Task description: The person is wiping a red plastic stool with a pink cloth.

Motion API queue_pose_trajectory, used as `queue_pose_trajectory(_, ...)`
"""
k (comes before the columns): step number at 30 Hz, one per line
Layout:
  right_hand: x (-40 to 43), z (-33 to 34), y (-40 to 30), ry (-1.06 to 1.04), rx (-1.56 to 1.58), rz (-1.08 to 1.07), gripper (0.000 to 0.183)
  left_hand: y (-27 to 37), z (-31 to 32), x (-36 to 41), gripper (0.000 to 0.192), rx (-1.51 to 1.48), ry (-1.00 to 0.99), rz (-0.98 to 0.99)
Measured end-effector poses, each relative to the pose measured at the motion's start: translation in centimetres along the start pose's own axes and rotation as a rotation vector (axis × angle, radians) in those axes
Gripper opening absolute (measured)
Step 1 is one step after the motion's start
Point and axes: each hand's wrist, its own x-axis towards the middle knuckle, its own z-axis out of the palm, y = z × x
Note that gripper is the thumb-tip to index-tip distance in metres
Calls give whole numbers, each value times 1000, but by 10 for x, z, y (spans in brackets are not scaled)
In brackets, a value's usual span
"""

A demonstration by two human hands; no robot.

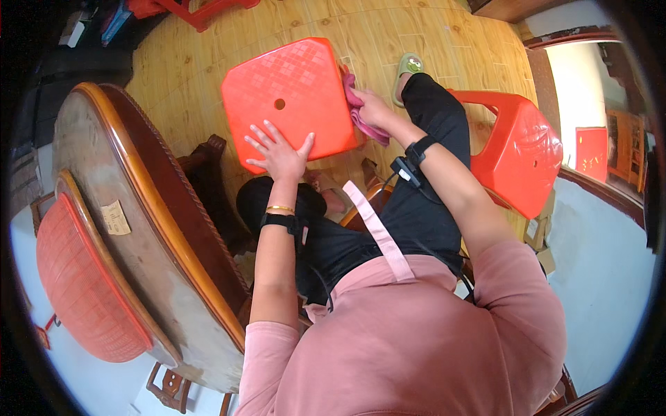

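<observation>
A red plastic stool [291, 78] stands in front of me, its square seat patterned and pierced by one round hole. My left hand [281, 151] lies flat with fingers spread on the near left part of the seat. In my right hand [372, 108] is a bunched pink cloth [356, 104], pressed against the stool's right side. Part of the cloth hangs below my fingers. The stool's legs are hidden beneath the seat.
A round wooden table [151, 171] on my left carries a red mesh food cover [88, 281]. Another red plastic stool [515, 151] is to my right, beyond my leg. Part of a red stool [200, 15] shows at the top. Wood-patterned flooring [364, 26] lies beneath.
</observation>
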Motion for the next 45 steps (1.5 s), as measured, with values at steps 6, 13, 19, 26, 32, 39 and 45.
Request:
queue_pose_trajectory(6, 23, -12, 4, 38, 589, 252, 50, 0, -4, 1, 107, -1, -27, -17)
queue_pose_trajectory(13, 56, -19, -12, 58, 761, 198, 51, 3, -7, 0, 107, -26, -68, -22)
queue_pose_trajectory(19, 4, -18, -6, -174, 623, 335, 56, 1, -4, 0, 107, -24, -47, -25)
queue_pose_trajectory(26, 6, -8, 4, -112, 518, 234, 56, -1, -7, 0, 106, -7, -47, -25)
queue_pose_trajectory(32, 59, -10, -11, 77, 629, 234, 49, -1, -8, 0, 107, -30, -34, -13)
queue_pose_trajectory(39, 20, -5, -7, 98, 215, 112, 48, 0, -5, -2, 107, -6, -49, -39)
queue_pose_trajectory(45, -37, -6, 2, 51, 224, -5, 44, 1, -6, -2, 106, -19, -43, -29)
